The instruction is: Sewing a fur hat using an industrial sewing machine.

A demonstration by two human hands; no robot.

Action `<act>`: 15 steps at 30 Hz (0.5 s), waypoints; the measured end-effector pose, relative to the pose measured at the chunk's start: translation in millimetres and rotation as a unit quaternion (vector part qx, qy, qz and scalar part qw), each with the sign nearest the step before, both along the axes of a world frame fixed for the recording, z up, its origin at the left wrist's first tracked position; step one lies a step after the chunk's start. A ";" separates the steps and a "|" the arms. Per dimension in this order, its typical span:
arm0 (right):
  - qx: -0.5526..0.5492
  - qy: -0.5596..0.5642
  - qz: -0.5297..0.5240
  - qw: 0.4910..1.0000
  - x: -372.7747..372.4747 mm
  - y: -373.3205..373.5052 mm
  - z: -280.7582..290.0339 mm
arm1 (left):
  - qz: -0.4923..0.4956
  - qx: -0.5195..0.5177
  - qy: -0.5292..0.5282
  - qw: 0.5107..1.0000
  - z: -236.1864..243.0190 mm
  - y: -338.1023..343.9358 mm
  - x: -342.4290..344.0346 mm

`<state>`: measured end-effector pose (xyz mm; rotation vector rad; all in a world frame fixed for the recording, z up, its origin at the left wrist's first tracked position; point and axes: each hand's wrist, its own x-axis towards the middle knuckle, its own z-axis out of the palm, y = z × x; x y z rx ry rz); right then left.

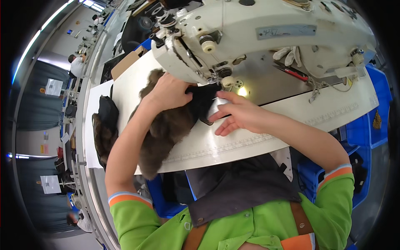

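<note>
My left hand (pixel 170 91) grips a piece of black fabric (pixel 199 101) with brown fur (pixel 160 133) beside the sewing head (pixel 216 71) of a white industrial machine (pixel 287 29); its fingers are curled into the material, fingertips partly hidden. The fur spreads toward the table's front edge. My right hand (pixel 233 112) is open, fingers apart and slightly bent, just right of the black fabric and below the lit needle area. A second dark fur-and-fabric piece (pixel 104 129) lies at the table's left.
The white table (pixel 316 112) has a ruler along its front. Red-handled scissors (pixel 293 73), white gloves (pixel 291 56) and a chain lie by the machine. Blue bins (pixel 371 129) hang right and below. Other people (pixel 76 66) sit at machines along the left.
</note>
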<state>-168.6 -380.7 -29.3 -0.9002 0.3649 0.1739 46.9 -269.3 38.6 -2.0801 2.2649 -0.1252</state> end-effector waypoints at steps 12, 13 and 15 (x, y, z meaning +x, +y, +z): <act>-0.007 -0.024 -0.083 0.996 64.2 44.3 -17.2 | 0.051 -0.046 -0.011 0.998 -3.0 16.7 -23.8; -0.015 -0.019 -0.067 0.997 63.0 41.8 -18.4 | 0.025 -0.089 -0.020 0.996 -3.1 12.6 -27.2; -0.022 -0.017 -0.077 0.997 58.8 41.2 -12.7 | 0.044 -0.054 0.053 0.996 2.3 10.6 -24.8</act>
